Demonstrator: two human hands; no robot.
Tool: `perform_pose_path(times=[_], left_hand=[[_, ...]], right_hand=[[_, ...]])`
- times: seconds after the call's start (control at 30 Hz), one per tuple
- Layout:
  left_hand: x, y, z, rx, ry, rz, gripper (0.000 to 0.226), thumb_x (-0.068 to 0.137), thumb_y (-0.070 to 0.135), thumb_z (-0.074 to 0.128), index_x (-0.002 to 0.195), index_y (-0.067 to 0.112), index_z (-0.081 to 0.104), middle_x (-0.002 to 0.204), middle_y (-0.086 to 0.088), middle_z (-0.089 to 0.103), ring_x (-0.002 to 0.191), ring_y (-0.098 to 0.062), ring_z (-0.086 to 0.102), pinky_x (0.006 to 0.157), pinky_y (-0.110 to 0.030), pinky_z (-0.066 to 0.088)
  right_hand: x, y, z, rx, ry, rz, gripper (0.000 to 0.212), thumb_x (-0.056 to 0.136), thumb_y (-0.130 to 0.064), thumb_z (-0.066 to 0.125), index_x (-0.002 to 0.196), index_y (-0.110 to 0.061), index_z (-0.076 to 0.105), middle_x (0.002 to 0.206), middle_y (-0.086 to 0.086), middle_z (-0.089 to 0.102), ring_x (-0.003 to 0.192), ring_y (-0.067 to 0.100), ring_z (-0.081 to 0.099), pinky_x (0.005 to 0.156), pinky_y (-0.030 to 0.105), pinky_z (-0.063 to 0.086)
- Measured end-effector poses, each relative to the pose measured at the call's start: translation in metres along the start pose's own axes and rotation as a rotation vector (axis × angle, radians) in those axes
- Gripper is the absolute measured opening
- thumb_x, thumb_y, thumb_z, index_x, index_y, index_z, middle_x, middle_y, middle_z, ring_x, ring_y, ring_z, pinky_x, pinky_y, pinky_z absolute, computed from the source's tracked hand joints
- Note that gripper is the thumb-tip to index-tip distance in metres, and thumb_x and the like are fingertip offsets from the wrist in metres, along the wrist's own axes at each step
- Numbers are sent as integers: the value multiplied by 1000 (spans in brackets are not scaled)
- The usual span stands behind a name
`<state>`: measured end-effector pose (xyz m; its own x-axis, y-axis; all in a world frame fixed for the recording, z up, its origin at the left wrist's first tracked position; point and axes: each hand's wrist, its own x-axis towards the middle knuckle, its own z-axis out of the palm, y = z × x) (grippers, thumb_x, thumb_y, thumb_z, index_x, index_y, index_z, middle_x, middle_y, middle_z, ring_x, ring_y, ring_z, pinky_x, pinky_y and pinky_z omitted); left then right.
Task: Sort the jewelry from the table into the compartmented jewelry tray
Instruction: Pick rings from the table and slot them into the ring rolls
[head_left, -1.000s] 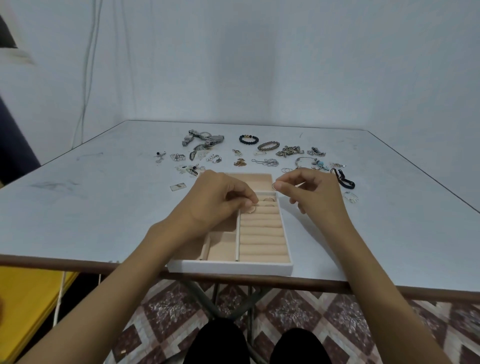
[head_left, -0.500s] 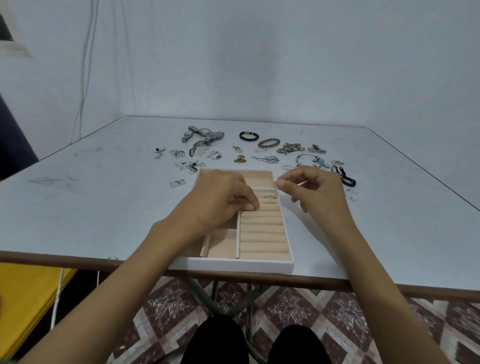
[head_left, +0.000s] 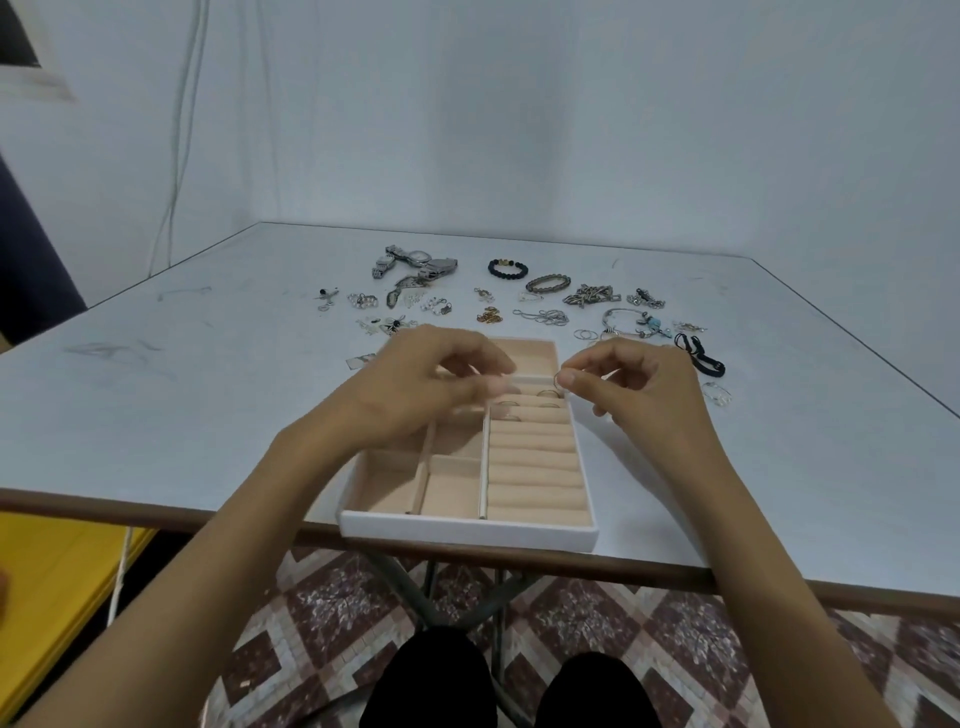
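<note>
Right hand (head_left: 631, 382) pinches a ring (head_left: 558, 378); left hand (head_left: 423, 387) loosely curled.

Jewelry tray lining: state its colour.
Pale peach-beige lining inside the jewelry tray, with a white outer wall; the head view shows it.

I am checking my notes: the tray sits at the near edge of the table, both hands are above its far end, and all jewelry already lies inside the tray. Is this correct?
Not quite. The head view shows only a few rings in the tray; most jewelry, such as the black bracelet, lies on the table beyond it. The left hand and right hand are as you say.
</note>
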<state>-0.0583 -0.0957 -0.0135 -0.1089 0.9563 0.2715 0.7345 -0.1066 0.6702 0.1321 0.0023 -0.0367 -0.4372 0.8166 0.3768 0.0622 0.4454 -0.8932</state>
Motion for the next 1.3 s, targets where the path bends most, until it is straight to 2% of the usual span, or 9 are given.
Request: perform_pose_path(times=[0.1, 0.17, 0.23, 0.3, 0.47, 0.67, 0.93, 1.07, 1.3], left_hand=[[-24, -30, -13, -35, 262, -21, 15, 90, 29, 61, 103, 28, 68, 107, 15, 67, 98, 0, 61, 86, -23, 48], [-41, -53, -20, 38, 348, -74, 19, 92, 33, 55, 109, 31, 64, 117, 14, 63, 108, -3, 57, 93, -29, 45], [-53, -68, -22, 134, 326, -155, 24, 96, 30, 51, 119, 29, 58, 127, 9, 57, 117, -9, 51, 96, -27, 38], [-58, -72, -19, 230, 236, -200, 38, 96, 39, 46, 131, 24, 51, 138, 8, 49, 128, -12, 43, 99, -25, 32], [-56, -72, -13, 430, 56, -194, 79, 78, 65, 6, 143, 31, 37, 152, 11, 31, 141, -5, 24, 116, -31, 13], [-57, -70, -11, 459, 69, -203, 65, 85, 50, 13, 144, 30, 34, 153, 11, 28, 143, -5, 20, 115, -26, 8], [-58, -73, -10, 452, 89, -189, 65, 86, 50, 14, 144, 30, 35, 153, 13, 28, 142, -2, 20, 114, -24, 8], [-58, -74, -11, 457, 89, -179, 68, 85, 55, 11, 144, 31, 35, 153, 13, 28, 141, -2, 20, 113, -22, 7], [-57, -73, -10, 452, 95, -182, 66, 85, 54, 11, 143, 32, 34, 152, 15, 27, 128, 12, 13, 111, -19, 6]], right_hand=[[-1, 0, 0, -2, -40, -11, 7, 74, -8, 78, 76, -14, 74, 64, -4, 66, 54, 13, 49, 54, 14, 43], [-2, 1, 1, -14, -69, -13, 9, 72, -8, 79, 75, -16, 75, 63, -4, 66, 56, 15, 47, 56, 15, 42], [-3, 0, 2, -27, -98, -10, 10, 70, -8, 80, 74, -16, 75, 65, 1, 68, 58, 17, 46, 57, 15, 39], [-4, -1, 3, -59, -122, -11, 9, 70, -10, 80, 73, -17, 75, 70, 7, 70, 59, 17, 47, 57, 14, 39], [-6, -2, 2, -127, -113, -15, 11, 68, -14, 82, 69, -23, 75, 72, 1, 70, 60, 9, 47, 56, 8, 37], [-8, 2, 1, -185, -98, -63, 13, 68, -17, 83, 68, -27, 75, 75, -3, 69, 65, 9, 47, 59, 10, 36], [-10, 8, 5, -350, -84, -134, 13, 76, -19, 73, 71, -31, 74, 76, -12, 64, 62, 14, 49, 61, 27, 37], [-10, 7, 5, -380, -91, -154, 15, 78, -17, 72, 72, -30, 75, 76, -13, 63, 63, 13, 49, 60, 27, 37], [-11, 5, 6, -350, -103, -145, 13, 73, -15, 75, 70, -27, 76, 75, -15, 62, 60, 16, 48, 56, 26, 35]])
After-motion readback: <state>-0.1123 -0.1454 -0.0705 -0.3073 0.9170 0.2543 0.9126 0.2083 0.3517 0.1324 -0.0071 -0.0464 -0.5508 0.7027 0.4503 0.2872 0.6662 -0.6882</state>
